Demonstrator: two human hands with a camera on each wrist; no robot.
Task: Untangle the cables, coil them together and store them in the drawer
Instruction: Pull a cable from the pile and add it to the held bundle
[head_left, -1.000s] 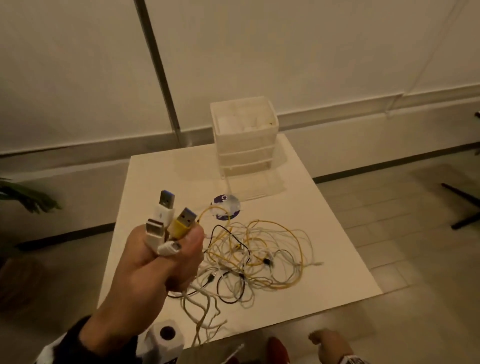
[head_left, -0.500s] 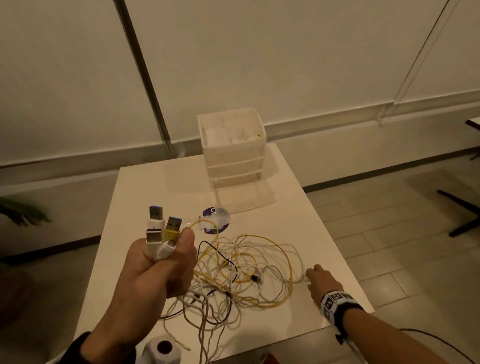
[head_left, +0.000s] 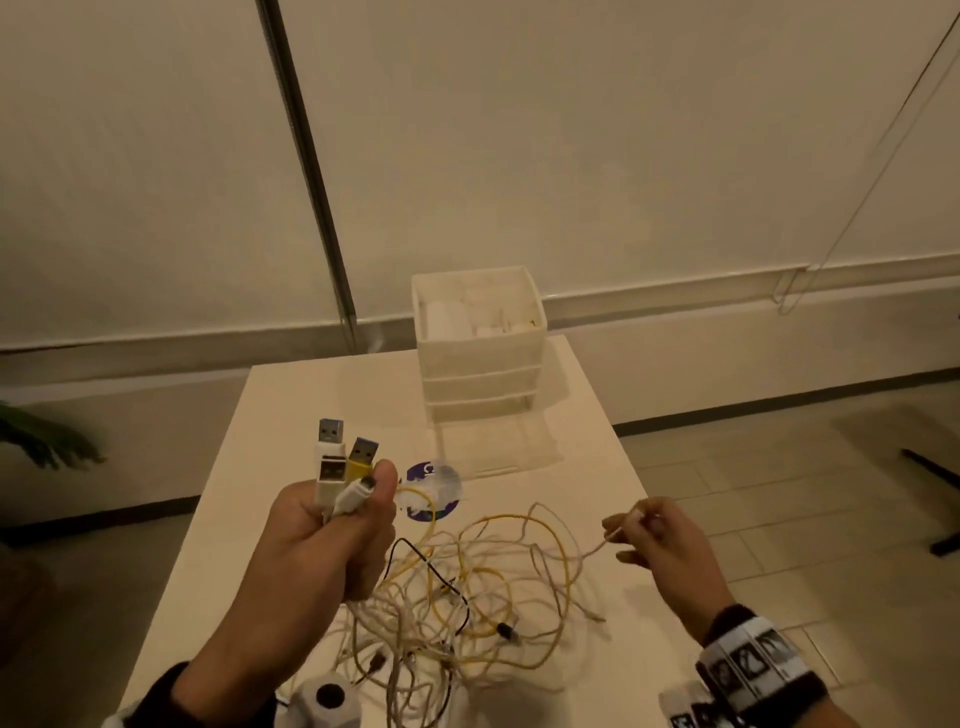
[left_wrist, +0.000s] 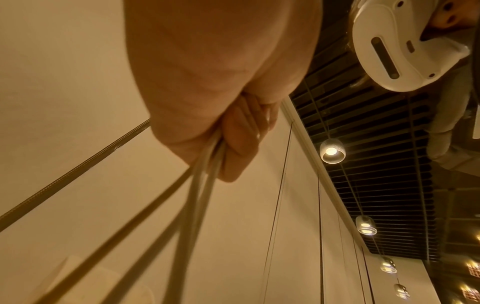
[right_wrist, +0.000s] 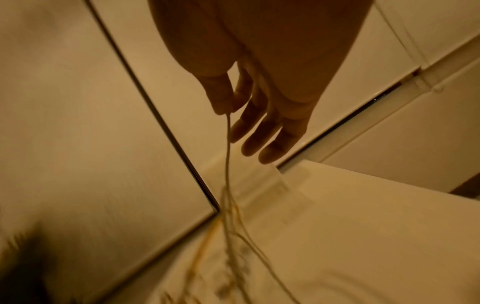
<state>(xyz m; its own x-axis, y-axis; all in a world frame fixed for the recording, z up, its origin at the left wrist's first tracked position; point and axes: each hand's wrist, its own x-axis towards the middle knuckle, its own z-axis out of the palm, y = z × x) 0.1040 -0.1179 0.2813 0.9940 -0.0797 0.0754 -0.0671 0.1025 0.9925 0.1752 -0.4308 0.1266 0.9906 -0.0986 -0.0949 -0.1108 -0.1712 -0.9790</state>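
A tangle of white, yellow and black cables (head_left: 467, 597) lies on the white table (head_left: 291, 405). My left hand (head_left: 322, 551) is raised above the table's left side and grips a bunch of cable ends, with several USB plugs (head_left: 343, 467) sticking up out of the fist. The cables (left_wrist: 200, 185) run down from that fist in the left wrist view. My right hand (head_left: 654, 535) is lifted at the right of the tangle and pinches the end of a thin white cable (right_wrist: 228, 144) between thumb and forefinger. A white drawer unit (head_left: 480, 343) stands at the table's far edge.
A round blue and white sticker (head_left: 434, 491) lies on the table between the drawers and the tangle. A white roll (head_left: 324, 701) sits at the table's near edge. A plant (head_left: 41, 441) is on the floor at the left, and dark furniture legs (head_left: 935, 483) stand at the right.
My right hand came up from below the table edge, reached the right side of the tangle and lifted a thin white cable end. The left hand kept its grip on the plugs.
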